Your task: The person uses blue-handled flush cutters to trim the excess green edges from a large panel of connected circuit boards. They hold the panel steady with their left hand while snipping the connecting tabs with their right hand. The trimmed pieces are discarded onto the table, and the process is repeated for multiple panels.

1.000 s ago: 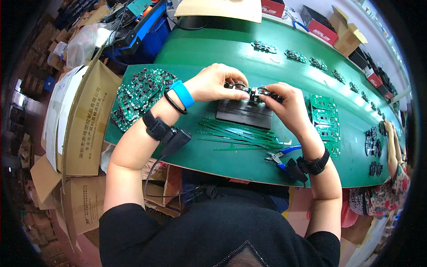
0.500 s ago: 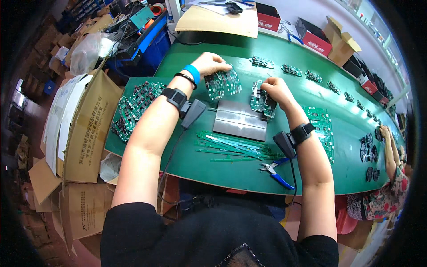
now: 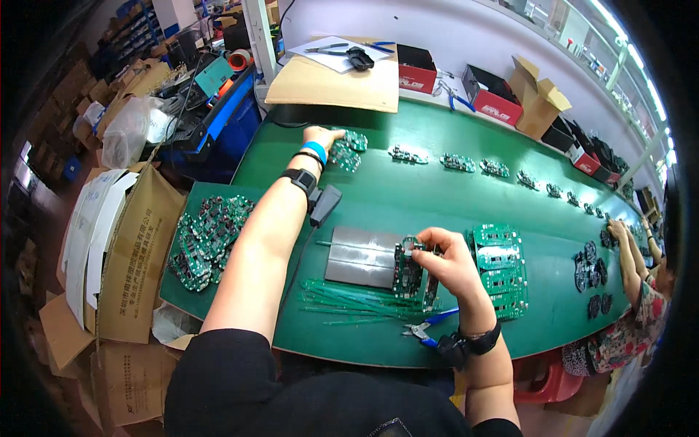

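Observation:
My left hand [image 3: 320, 137] is stretched toward the far side of the table, its fingers closed on green circuit boards [image 3: 345, 154] that hang low over the surface. Nearer to me, my right hand [image 3: 450, 256] grips another circuit board [image 3: 409, 271] by its upper end. That board is tilted over the right end of a grey metal block [image 3: 358, 256]. Thin green board strips [image 3: 349, 300] lie in a loose heap in front of the block. Blue-handled cutting pliers [image 3: 422, 331] rest on the table below my right hand.
Loose circuit boards [image 3: 211, 237] are piled at the left. Uncut board panels [image 3: 502, 269] lie right of my right hand. A row of boards [image 3: 459, 162] runs along the far side. Red boxes [image 3: 489, 98] stand behind; a co-worker's hands [image 3: 619, 231] are at the far right.
The view has shifted up. My left hand has moved outward over the far table with its boards. My right hand has come nearer, beside the block's right end, still holding its board.

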Demonstrator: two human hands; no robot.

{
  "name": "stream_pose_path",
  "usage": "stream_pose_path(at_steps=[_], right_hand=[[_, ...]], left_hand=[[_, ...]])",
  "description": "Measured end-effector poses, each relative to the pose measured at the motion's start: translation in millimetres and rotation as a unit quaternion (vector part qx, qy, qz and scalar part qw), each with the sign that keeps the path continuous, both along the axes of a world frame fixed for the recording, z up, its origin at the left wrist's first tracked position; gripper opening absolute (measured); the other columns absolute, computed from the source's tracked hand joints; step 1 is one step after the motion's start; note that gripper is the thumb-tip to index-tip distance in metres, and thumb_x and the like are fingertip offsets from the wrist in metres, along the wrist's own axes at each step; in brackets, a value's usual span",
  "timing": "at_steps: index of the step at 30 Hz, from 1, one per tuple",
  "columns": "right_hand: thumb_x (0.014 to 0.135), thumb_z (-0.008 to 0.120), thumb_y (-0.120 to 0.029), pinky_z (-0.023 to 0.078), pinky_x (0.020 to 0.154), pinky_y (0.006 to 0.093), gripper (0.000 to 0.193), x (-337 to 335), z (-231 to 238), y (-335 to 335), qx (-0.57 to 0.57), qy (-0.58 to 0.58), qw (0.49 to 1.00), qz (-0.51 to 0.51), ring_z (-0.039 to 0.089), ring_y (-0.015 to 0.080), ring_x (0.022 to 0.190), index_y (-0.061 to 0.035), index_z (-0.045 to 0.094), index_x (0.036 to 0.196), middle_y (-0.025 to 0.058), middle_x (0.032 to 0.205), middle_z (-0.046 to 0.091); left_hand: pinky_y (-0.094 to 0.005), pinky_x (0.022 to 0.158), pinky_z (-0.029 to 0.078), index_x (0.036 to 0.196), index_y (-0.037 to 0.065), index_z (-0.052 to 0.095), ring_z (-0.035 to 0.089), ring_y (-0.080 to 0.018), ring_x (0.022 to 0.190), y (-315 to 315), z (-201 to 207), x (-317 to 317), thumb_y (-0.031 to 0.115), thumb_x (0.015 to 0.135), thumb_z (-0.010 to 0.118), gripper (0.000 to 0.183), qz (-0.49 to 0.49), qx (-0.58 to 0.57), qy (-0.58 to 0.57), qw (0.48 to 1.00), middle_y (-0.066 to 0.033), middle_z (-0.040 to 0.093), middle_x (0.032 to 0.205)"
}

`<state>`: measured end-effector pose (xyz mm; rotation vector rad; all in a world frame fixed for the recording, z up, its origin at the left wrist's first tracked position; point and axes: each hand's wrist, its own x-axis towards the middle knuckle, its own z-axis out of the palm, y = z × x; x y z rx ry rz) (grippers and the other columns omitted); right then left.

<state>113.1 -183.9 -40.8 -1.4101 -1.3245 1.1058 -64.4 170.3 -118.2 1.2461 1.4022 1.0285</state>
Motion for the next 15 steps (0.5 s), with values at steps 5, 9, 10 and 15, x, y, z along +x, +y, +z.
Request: stream_pose_path(at_steps=[5,9,10,15], right_hand=[[0.079,0.069,-0.010,0.035,0.056,0.0205,0.015,7,-16,0,-0.011,0.060,0.998,-0.019,0.046,0.0021,0.065,0.0012,0.066,0.089,-0.0041,0.072,0.059],[0.080,0.069,-0.009,0.034,0.055,0.0196,0.014,9,-20,-4,-0.035,0.114,0.993,-0.005,0.045,0.0008,0.064,0.0003,0.066,0.090,-0.0046,0.072,0.058],[0.080,0.069,-0.008,0.035,0.056,0.0197,0.014,7,-23,-3,-0.025,0.108,0.994,0.002,0.045,0.0013,0.065,0.0002,0.067,0.090,-0.0052,0.073,0.058],[0.079,0.070,-0.008,0.037,0.059,0.0197,0.014,4,-25,-2,-0.033,0.104,0.994,0.028,0.048,0.0021,0.068,0.0000,0.067,0.090,-0.0054,0.074,0.059]], left_hand=[[-0.0322,0.075,0.051,0.098,-0.005,0.069,0.064,-0.0200,0.084,9,-20,8,0.017,0.064,0.089,0.044,0.092,0.136,0.055,0.985,-0.0138,0.070,0.097],[-0.0322,0.068,0.051,0.082,-0.003,0.072,0.063,-0.0161,0.071,27,-2,-32,0.018,0.069,0.085,0.028,0.150,0.131,0.018,0.980,-0.0095,0.071,0.081],[-0.0321,0.067,0.050,0.079,-0.003,0.072,0.063,-0.0168,0.069,36,-1,-46,0.018,0.071,0.083,0.025,0.210,0.119,0.028,0.970,-0.0101,0.071,0.079],[-0.0406,0.070,0.052,0.078,0.001,0.073,0.068,-0.0289,0.072,70,-25,-88,0.031,0.088,0.059,0.034,0.224,0.140,0.057,0.963,-0.0162,0.071,0.075]])
